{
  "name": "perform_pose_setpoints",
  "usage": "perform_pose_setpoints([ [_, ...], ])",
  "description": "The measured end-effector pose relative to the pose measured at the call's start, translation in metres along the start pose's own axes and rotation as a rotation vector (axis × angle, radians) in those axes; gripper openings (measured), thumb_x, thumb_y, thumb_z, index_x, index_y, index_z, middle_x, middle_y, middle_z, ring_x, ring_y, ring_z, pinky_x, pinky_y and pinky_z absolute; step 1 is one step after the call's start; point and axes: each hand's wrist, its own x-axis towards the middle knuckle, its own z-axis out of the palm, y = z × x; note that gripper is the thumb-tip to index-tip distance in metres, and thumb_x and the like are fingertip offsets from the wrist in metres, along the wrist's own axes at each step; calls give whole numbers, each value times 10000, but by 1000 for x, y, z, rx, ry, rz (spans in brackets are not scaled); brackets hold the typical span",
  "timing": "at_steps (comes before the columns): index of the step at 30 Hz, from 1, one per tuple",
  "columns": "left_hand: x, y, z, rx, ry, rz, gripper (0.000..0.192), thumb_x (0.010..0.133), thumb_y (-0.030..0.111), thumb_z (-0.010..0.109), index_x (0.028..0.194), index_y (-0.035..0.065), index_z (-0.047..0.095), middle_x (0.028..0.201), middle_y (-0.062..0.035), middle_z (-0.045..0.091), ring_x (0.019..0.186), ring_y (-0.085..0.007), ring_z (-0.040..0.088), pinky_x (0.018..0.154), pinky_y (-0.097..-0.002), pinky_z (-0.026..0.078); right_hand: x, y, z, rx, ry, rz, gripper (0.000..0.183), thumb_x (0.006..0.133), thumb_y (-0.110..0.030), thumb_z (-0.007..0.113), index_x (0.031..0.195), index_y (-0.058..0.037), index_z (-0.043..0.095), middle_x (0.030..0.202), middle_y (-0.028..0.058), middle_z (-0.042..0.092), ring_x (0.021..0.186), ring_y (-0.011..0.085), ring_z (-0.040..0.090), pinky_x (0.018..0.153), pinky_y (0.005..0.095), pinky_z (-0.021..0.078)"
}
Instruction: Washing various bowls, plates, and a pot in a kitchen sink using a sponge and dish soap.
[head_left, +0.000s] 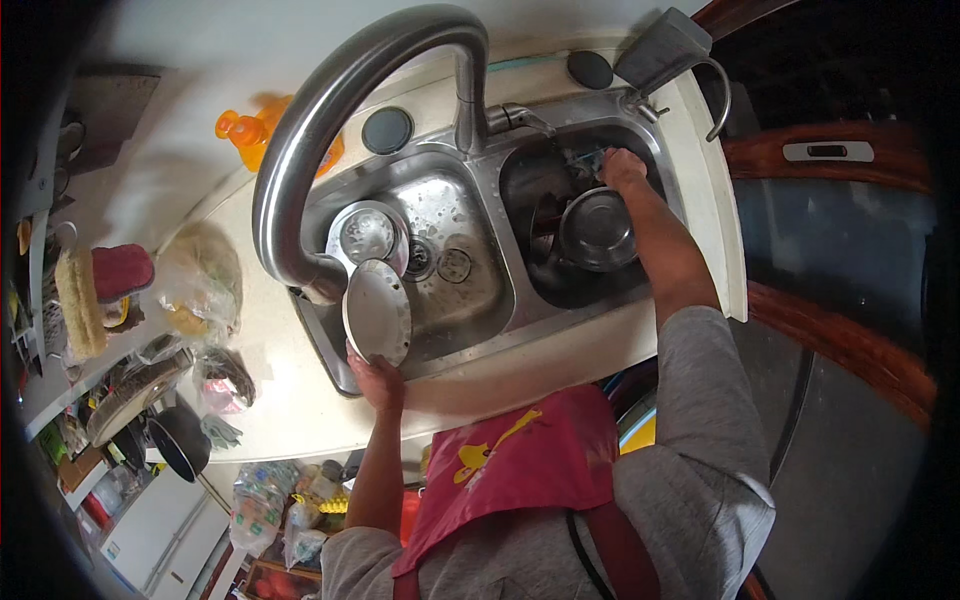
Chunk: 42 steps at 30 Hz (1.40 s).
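Note:
My left hand grips the lower rim of a white dish with small dark marks along its edge. It holds the dish tilted over the left basin of a stainless steel double sink. Inside the right basin, my right hand is curled by a small bluish item; whether it grips that is too blurred to tell. Just below this hand sits a round metal bowl, with dark cookware beside it. A small bowl rests on a pale plate in the left basin.
A large curved steel faucet arches over the left basin. Orange bottles stand behind it. A grey container is at the back right corner. Plastic bags, a dark pan and a sponge are at the left.

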Motion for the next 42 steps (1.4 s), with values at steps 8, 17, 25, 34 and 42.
perform_pose_setpoints([
  [8,-1,-4,1,27,13,19,551,856,81,427,1375,-73,327,1233,-288,473,1132,-450,488,950,-482,399,-87,-53,20,224,4,-882,399,776,-202,643,1158,-89,644,1074,193,653,1035,364,610,921,454,477],
  [17,-7,-24,9,124,28,46,569,849,79,440,1383,-75,317,1300,-294,441,1176,-445,467,984,-482,380,-50,-71,-4,-40,-107,-276,305,882,-145,477,1117,-90,662,1105,184,657,1047,356,628,883,436,514],
  [25,-7,-6,0,47,7,-51,576,847,83,447,1386,-76,318,1308,-298,436,1192,-446,451,996,-468,379,16,-36,65,-57,60,-167,300,863,-173,571,1129,-52,638,1146,187,640,1075,327,623,865,395,529],
  [34,-2,-5,-1,-7,-23,-24,606,824,52,473,1395,-66,306,1305,-295,436,1199,-448,445,1013,-465,366,4,32,18,1055,-470,-55,298,842,-57,608,1139,-40,598,831,14,569,645,116,534,509,276,443],
  [42,-5,-22,7,106,37,97,586,838,54,471,1388,-69,311,1317,-293,434,1194,-449,448,1010,-471,367,-22,-9,14,249,303,-299,216,819,-176,614,1015,-85,613,1036,199,647,965,377,623,825,471,510],
])
